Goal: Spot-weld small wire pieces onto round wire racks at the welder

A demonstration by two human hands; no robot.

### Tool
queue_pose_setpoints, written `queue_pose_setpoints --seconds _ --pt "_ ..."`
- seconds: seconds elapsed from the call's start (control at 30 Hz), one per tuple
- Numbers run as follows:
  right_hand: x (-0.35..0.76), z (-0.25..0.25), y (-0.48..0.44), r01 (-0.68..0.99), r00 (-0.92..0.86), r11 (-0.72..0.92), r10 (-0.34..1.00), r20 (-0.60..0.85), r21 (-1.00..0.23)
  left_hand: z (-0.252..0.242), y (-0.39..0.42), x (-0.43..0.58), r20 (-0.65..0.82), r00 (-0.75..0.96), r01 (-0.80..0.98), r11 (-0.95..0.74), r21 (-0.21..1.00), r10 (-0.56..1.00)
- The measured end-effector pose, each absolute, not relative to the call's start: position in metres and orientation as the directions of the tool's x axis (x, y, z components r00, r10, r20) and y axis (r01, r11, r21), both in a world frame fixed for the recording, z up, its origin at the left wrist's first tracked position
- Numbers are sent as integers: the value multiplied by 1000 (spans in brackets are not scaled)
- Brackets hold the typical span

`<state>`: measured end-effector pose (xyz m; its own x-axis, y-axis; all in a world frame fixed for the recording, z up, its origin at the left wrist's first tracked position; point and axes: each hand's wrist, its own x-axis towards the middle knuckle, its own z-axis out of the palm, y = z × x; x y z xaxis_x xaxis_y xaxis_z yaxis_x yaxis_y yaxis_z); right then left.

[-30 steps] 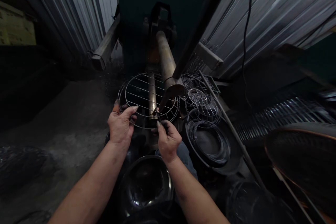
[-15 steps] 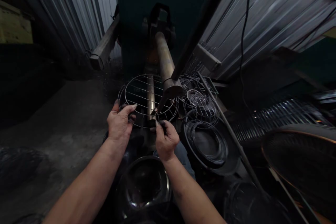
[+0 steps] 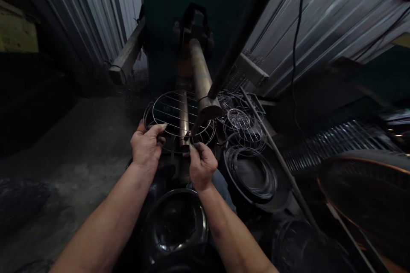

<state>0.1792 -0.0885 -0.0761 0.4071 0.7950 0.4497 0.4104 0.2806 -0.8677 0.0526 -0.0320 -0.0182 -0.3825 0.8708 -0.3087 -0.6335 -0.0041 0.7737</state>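
Note:
A round wire rack with parallel cross wires lies level between the two metal arms of a machine. My left hand is closed on the rack's left edge, thumb on top. My right hand pinches at the near rim, beside the machine's tips; whether it holds the rim or a small separate piece is too dark to make out. Above the rack is the thick upper arm, with a slanted rod running to the rim. The brass-coloured lower arm passes under the rack. Further wire rings show below it.
To the right are a tangle of wire rings and a coil of wire in a round tub. A long metal bar slants past them. A shiny dark bowl-shaped thing sits between my forearms. Beams jut out on both sides.
Both hands and the rack stay at nearly the same place. The view has shifted very slightly, and the near rim sits a little higher at the machine's tips.

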Motion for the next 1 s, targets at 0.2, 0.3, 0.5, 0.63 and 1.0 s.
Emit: queue_pose_setpoints --seconds 0.2,0.3,0.5,0.63,1.0 --pt "175 -75 -90 228 436 208 852 290 -951 -16 -37 51 -291 -340 -619 20 785 894" --pt "192 -67 -104 206 431 194 862 267 -959 -20 -29 42 -282 -340 -583 34 812 897" --pt "238 -60 -178 598 -288 137 956 -53 -789 -18 -1 19 -309 -307 -491 129 862 900" --pt "231 -78 -216 790 -386 35 804 -452 -613 -16 1 16 -352 -239 -495 199 846 905" --pt "222 -98 -218 904 -424 286 696 -579 -317 -16 -25 25 -214 -397 -468 4 884 893"
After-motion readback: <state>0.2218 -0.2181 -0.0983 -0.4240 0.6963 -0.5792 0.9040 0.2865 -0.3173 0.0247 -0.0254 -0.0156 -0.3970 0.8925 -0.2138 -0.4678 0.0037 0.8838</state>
